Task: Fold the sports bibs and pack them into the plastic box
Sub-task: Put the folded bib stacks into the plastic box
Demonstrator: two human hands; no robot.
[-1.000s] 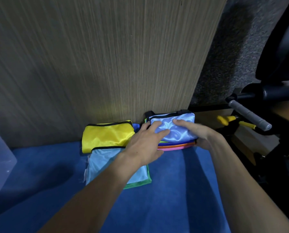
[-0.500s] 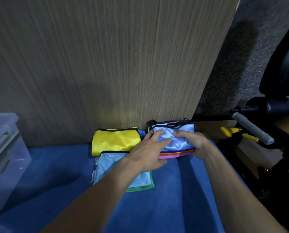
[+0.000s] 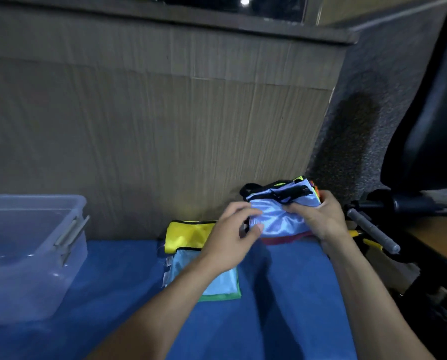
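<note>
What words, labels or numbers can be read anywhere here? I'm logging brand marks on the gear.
No text reads in this view.
White tag at the left edge of the folded pile under the yellow bib: too small and blurred to read.
Stack of bibs held by both hands, and plastic box: no print visible.

A wood-grain panel (image 3: 152,131) rises behind the blue-covered bench (image 3: 282,307), topped by a dark ledge (image 3: 165,19). To the right lies speckled grey carpet (image 3: 360,113), with a black office chair (image 3: 430,120) beside it. The light is dim, with one bright spot (image 3: 244,0) above the ledge.
</note>
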